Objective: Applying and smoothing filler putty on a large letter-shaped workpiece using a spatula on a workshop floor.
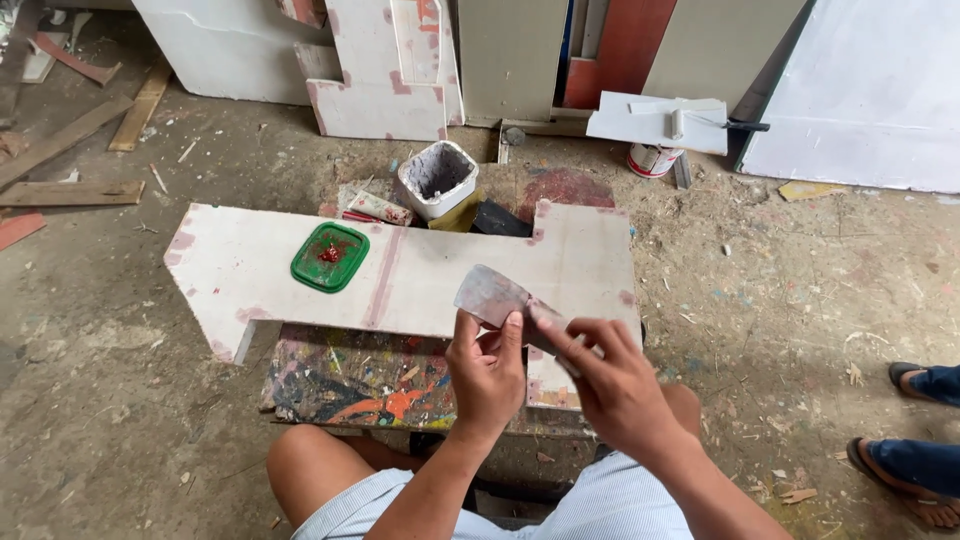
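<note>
the person's bare knees and pale striped shorts point(600, 510) fill the bottom of the view, and just above them both hands meet over the near edge of the white board point(400, 270). the left hand point(487, 372) is closed around the lower part of a flat putty blade point(490, 295), thumb lying up along its face. the right hand point(612, 385) pinches the same blade from the other side, forefinger stretched along its edge, so both grips are clamped on it. the blade hangs just over the board's near edge, right of the middle, tilted up and to the left.

it looks thin, light and springy, smeared with dried grey filler, so probably rough rather than slippery; its edges may be sharp, and the safest hold seems to be low down, near the handle end hidden in the palms.

the board rests on a paint-splashed stool point(370, 380). a green lid point(330, 257) with a red dab sits toward the board's left end, well apart from the hands. beyond the far edge stands a white tub point(438, 178) of grey filler, beside a small tube point(378, 208). at the right edge of the view, another person's sandalled feet point(915, 440) stand on the dusty floor point(100, 400).
</note>
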